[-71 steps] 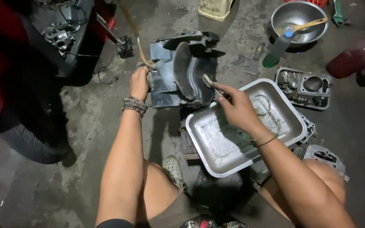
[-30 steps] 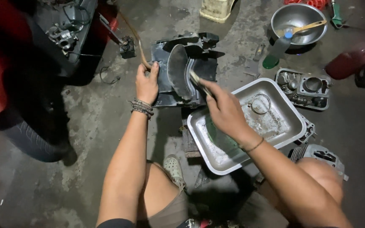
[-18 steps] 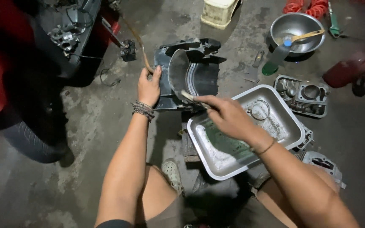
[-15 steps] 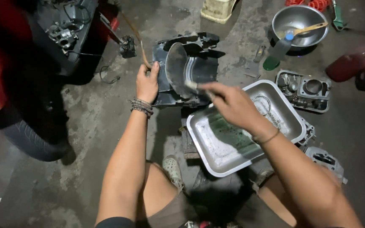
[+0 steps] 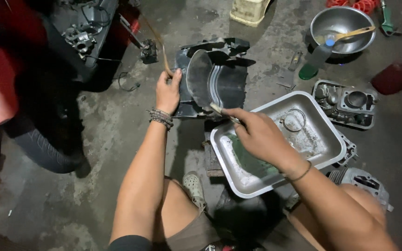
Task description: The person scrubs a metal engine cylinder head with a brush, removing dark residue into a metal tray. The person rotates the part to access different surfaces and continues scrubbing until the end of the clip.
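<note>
On the concrete floor [image 5: 117,139], just beyond the metal tray [image 5: 322,153], the dark plastic housing [image 5: 219,79] is standing propped; the left hand [image 5: 167,92] is gripping its edge while the right hand [image 5: 257,135] fingers are pinching a small brush [image 5: 219,110] against it.

The left hand [image 5: 167,92] grips the left edge of a dark plastic housing [image 5: 219,79] standing on the concrete floor [image 5: 103,153]. The right hand [image 5: 257,135] holds a small brush [image 5: 222,111] against its lower part, above a metal tray [image 5: 324,153] just beside that hand.
</note>
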